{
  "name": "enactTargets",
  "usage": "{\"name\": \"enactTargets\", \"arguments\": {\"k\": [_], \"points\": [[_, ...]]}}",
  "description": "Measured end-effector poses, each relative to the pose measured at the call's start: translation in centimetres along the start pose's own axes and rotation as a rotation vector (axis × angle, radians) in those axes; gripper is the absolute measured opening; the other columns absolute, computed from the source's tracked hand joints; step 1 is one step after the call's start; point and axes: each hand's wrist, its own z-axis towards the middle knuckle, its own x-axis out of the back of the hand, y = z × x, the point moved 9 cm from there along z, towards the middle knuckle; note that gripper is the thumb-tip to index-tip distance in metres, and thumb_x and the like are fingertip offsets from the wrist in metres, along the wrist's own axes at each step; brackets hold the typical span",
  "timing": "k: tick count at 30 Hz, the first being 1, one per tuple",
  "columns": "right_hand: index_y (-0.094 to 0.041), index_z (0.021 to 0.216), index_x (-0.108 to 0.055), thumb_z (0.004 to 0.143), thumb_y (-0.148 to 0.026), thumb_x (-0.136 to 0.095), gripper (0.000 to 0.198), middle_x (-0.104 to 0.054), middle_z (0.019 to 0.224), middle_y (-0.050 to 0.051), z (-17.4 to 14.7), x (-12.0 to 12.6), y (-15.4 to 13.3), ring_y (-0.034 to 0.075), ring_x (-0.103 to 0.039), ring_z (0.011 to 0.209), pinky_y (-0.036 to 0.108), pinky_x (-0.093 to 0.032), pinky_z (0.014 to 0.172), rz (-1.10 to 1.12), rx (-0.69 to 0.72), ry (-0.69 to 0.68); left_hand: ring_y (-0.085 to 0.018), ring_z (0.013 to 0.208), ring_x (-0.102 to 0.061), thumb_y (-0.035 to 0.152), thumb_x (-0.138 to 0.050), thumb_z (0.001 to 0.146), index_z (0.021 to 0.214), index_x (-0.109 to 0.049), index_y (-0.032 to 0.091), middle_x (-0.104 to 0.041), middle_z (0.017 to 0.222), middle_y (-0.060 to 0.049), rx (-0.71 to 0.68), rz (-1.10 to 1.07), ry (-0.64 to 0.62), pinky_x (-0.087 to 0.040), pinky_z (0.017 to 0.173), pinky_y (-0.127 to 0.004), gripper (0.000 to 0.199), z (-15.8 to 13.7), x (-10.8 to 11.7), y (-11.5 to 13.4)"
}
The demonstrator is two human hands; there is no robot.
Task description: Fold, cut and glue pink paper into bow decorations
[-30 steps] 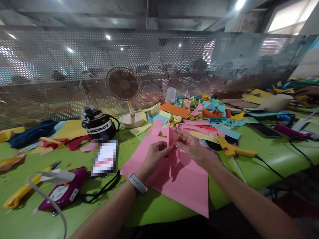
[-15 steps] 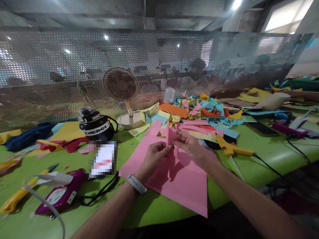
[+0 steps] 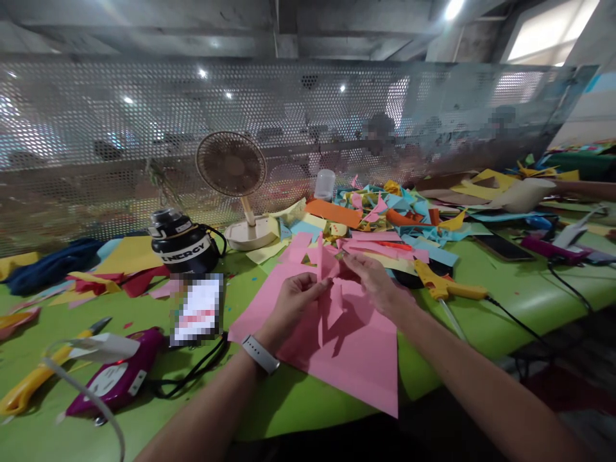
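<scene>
A folded piece of pink paper (image 3: 328, 311) stands upright between my hands, with narrow flaps sticking up and down. My left hand (image 3: 298, 301), wearing a light watch on its wrist, pinches it from the left between thumb and fingers. At its upper right edge, my right hand (image 3: 378, 282) has its fingers closed on the paper; the thumb is partly hidden in shadow. Under both hands lies a large pink paper sheet (image 3: 360, 372), its front corner near the table edge. Pink paper strips (image 3: 301, 247) lie just beyond.
A yellow glue gun (image 3: 447, 285) with a cord lies to the right, near a dark phone (image 3: 503, 247). At left are a black bottle (image 3: 185, 247), a fan (image 3: 235, 167), a purple power strip (image 3: 118, 375) and a yellow-handled cutter (image 3: 41, 378). Coloured paper scraps (image 3: 414, 208) pile up behind.
My right hand's fingers have shifted slightly right and up along the folded paper, and its lower flap shows more. My left hand keeps its pinch. The whole view has shifted a little.
</scene>
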Motion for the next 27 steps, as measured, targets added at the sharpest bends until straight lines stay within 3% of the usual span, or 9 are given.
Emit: {"name": "enactTargets", "arguments": {"k": [4, 10, 14, 20, 22, 25, 27], "points": [[-0.018, 0.057, -0.056, 0.069, -0.051, -0.073, 0.039, -0.050, 0.052, -0.005, -0.4, -0.8, 0.5, 0.009, -0.043, 0.049, 0.025, -0.035, 0.051, -0.183, -0.095, -0.088, -0.006, 0.050, -0.038, 0.047, -0.082, 0.060, 0.057, -0.058, 0.014, -0.051, 0.053, 0.003, 0.061, -0.034, -0.067, -0.027, 0.049, -0.021, 0.041, 0.0, -0.3, -0.4], [-0.016, 0.064, -0.062, 0.067, -0.050, -0.075, 0.037, -0.055, 0.057, -0.003, -0.9, -1.6, 0.5, 0.008, -0.047, 0.053, 0.025, -0.035, 0.053, -0.248, -0.111, -0.212, -0.006, 0.048, -0.035, 0.045, -0.083, 0.058, 0.053, -0.053, 0.016, -0.049, 0.051, 0.004, 0.110, -0.038, -0.144, -0.024, 0.047, -0.022, 0.042, 0.1, -0.4, -0.4], [-0.015, 0.071, -0.064, 0.067, -0.055, -0.074, 0.041, -0.060, 0.061, -0.002, -1.2, -2.0, 0.9, 0.009, -0.051, 0.055, 0.025, -0.039, 0.057, -0.206, -0.177, -0.262, -0.005, 0.046, -0.032, 0.044, -0.084, 0.056, 0.051, -0.050, 0.016, -0.044, 0.048, 0.007, 0.107, 0.003, -0.136, -0.022, 0.047, -0.021, 0.044, 0.2, -0.1, -0.1], [-0.016, 0.068, -0.062, 0.070, -0.047, -0.073, 0.033, -0.061, 0.062, -0.001, -1.2, -1.6, 1.4, 0.010, -0.054, 0.056, 0.024, -0.039, 0.057, -0.137, -0.232, -0.202, -0.005, 0.045, -0.034, 0.044, -0.083, 0.059, 0.052, -0.052, 0.016, -0.047, 0.049, 0.005, 0.091, 0.001, -0.118, -0.022, 0.045, -0.021, 0.042, 0.3, 0.2, -0.2], [-0.016, 0.069, -0.062, 0.076, -0.047, -0.066, 0.032, -0.064, 0.064, 0.002, -1.2, -1.5, 1.2, 0.012, -0.058, 0.059, 0.026, -0.041, 0.058, -0.133, -0.218, -0.187, -0.005, 0.045, -0.035, 0.045, -0.082, 0.059, 0.053, -0.053, 0.016, -0.048, 0.049, 0.005, 0.076, -0.006, -0.081, -0.022, 0.045, -0.021, 0.042, 0.4, 0.6, -0.2], [-0.016, 0.068, -0.062, 0.086, -0.053, -0.052, 0.043, -0.065, 0.066, 0.004, -1.5, -2.3, 0.9, 0.013, -0.059, 0.060, 0.027, -0.043, 0.060, -0.230, -0.164, -0.273, -0.006, 0.047, -0.039, 0.045, -0.081, 0.061, 0.055, -0.056, 0.015, -0.050, 0.052, 0.004, 0.034, -0.008, -0.012, -0.028, 0.048, -0.021, 0.040, 0.5, 1.2, 0.0], [-0.016, 0.066, -0.061, 0.083, -0.057, -0.057, 0.044, -0.063, 0.063, 0.002, -1.5, -2.7, 1.1, 0.012, -0.056, 0.057, 0.027, -0.043, 0.060, -0.286, -0.122, -0.319, -0.007, 0.049, -0.041, 0.046, -0.081, 0.062, 0.055, -0.056, 0.015, -0.051, 0.052, 0.003, 0.000, -0.007, 0.016, -0.032, 0.050, -0.021, 0.041, 0.6, 1.4, 0.1]]}}
